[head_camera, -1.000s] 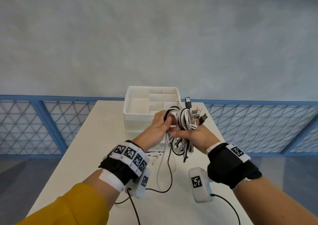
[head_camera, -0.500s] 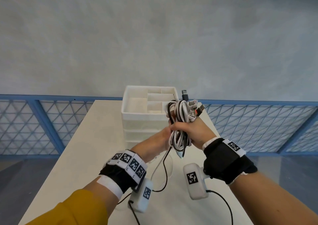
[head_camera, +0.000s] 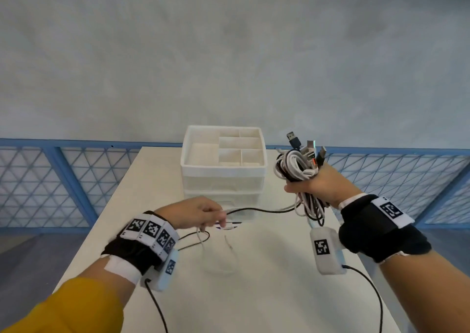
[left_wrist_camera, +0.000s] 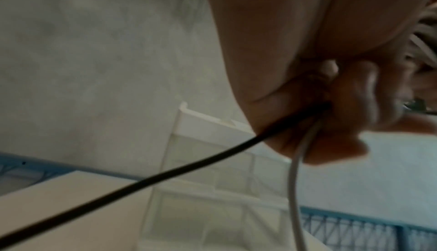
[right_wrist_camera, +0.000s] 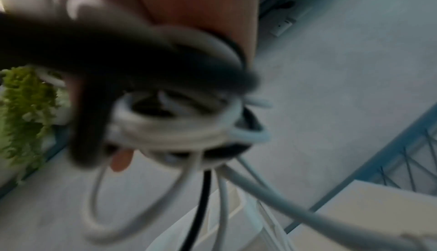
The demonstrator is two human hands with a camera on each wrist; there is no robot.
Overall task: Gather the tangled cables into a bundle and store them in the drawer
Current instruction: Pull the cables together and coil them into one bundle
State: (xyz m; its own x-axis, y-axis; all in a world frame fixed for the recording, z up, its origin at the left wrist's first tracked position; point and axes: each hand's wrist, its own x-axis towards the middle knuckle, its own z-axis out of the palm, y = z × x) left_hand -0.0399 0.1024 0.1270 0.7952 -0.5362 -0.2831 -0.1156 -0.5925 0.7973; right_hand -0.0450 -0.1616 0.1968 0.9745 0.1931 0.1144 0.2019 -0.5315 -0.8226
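My right hand [head_camera: 309, 184] grips a bundle of black and white cables [head_camera: 296, 166] held up to the right of the white drawer unit [head_camera: 223, 177], USB plugs sticking out on top. The bundle [right_wrist_camera: 175, 124] fills the blurred right wrist view. Loose ends hang below the fist. A black cable [head_camera: 256, 209] and a white one run from the bundle leftward to my left hand [head_camera: 203, 214], which pinches them in front of the drawer unit. In the left wrist view the left hand's fingers [left_wrist_camera: 350, 105] curl round the black cable [left_wrist_camera: 165, 171] and a white cable [left_wrist_camera: 295, 180].
The drawer unit's top tray [head_camera: 193, 154] has several empty compartments. It stands at the far end of a white table [head_camera: 254, 294]. A thin cable loop [head_camera: 203, 236] lies on the table under my left hand. Blue railing [head_camera: 63, 177] runs behind the table.
My hands have parted. The right hand carried the bundle up and to the right; the left hand dropped down and left, drawing out a black and a white cable.
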